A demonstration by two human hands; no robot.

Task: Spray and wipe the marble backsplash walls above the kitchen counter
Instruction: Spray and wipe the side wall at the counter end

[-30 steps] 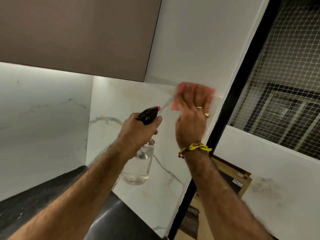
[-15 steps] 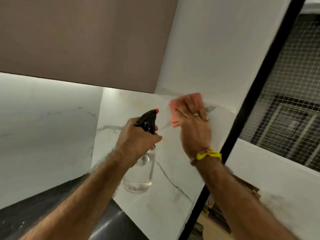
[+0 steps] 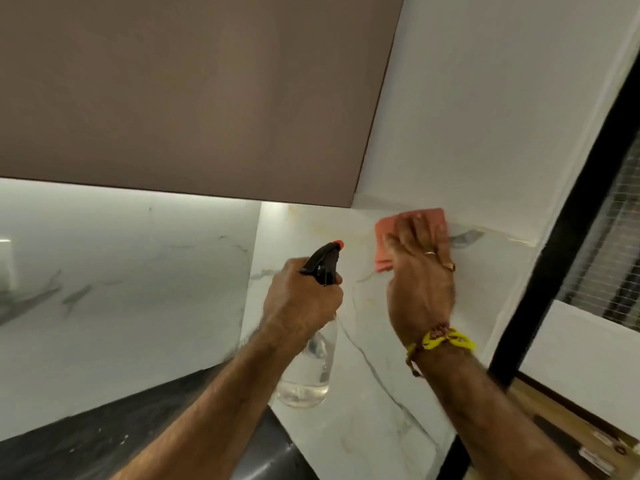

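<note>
Right hand [image 3: 420,289] flat on cloth [image 3: 410,237], fingers spread, pressing it to backsplash [image 3: 388,344] just below cabinet [image 3: 194,98] corner. Left hand [image 3: 299,303] clamped round bottle [image 3: 308,372] neck beside it, nozzle aimed at wall left of cloth; hands near, not touching. Cloth half hidden under fingers. Bottle top hidden in fist; clear body hanging below, liquid level hard to make out. Dark surface [image 3: 69,441] cut off at bottom edge. One cloth, one bottle, two rings, one yellow wristband [image 3: 446,339]
</note>
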